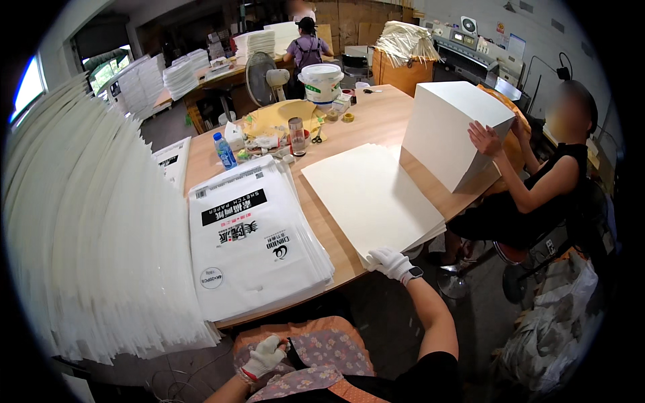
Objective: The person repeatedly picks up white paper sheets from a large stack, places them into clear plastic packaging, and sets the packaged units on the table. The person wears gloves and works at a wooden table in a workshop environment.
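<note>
My right hand [392, 264], in a white glove with a dark watch at the wrist, rests on the near edge of a stack of cream paper sheets [373, 191]. Its fingers are stretched out over the corner. Low over my lap is my left hand [265, 356], also gloved, with the fingers curled in; whatever they may hold is hidden. A flowered apron [326, 352] covers my lap. To the left of the sheets lies a pile of printed white plastic paper bags [259, 269].
A tall stack of translucent bags [101, 221] rises at left. At right, a co-worker's hands [485, 139] touch a tall white paper block [437, 134]. Farther back are a blue-labelled bottle [224, 151], a clear cup [297, 136], scissors [318, 136], a white bucket [322, 84] and a fan [261, 77].
</note>
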`<state>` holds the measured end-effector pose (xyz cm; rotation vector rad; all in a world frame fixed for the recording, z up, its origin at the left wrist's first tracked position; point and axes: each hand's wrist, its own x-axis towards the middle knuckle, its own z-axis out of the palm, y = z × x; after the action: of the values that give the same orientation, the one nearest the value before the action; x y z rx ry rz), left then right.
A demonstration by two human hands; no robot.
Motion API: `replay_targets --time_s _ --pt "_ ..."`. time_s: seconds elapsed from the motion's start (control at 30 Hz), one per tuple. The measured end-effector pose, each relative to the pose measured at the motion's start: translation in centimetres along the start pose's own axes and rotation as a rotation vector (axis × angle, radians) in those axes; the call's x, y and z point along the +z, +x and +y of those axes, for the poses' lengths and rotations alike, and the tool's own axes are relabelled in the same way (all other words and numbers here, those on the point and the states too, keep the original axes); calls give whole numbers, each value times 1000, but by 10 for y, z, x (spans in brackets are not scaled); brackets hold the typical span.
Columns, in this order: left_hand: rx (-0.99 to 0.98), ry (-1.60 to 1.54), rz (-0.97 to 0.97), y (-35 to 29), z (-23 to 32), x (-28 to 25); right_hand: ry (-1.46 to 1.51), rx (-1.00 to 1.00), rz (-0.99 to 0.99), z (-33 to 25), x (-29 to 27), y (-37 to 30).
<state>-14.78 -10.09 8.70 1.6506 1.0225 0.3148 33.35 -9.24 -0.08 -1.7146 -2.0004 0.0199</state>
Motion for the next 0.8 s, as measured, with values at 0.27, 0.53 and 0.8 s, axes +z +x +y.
replay_targets --time_s 0.27,0.53,0.8 --pt "253 166 -103 26 12 23 181 251 -179 -2 -14 12" --pt "317 134 -250 25 22 43 124 392 -233 -14 -25 14" --pt "173 62 -236 16 -20 51 188 394 -221 -7 -24 12"
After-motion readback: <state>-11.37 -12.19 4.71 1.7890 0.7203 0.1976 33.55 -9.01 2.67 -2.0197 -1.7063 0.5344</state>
